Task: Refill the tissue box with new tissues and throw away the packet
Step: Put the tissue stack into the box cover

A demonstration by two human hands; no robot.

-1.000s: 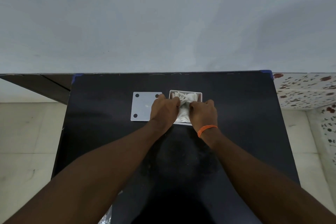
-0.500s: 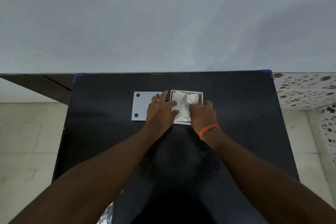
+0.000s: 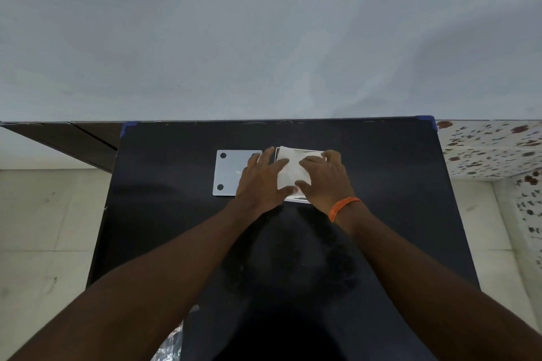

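Pressing tissues (image 3: 293, 171) down into box (image 3: 299, 199) on far part of black table (image 3: 164, 214), both hands flat on top. Refill seems nearly done: stack sits inside box, its far edge slightly above rim. Lid (image 3: 227, 173) lies just left of box, not yet on. Crinkled packet (image 3: 170, 346), probably, at near left table edge, not yet thrown away. Left hand (image 3: 261, 182): fingers spread, tips on left side of tissues. Right hand (image 3: 325, 179): fingers loosely together over right side, covering that box edge.
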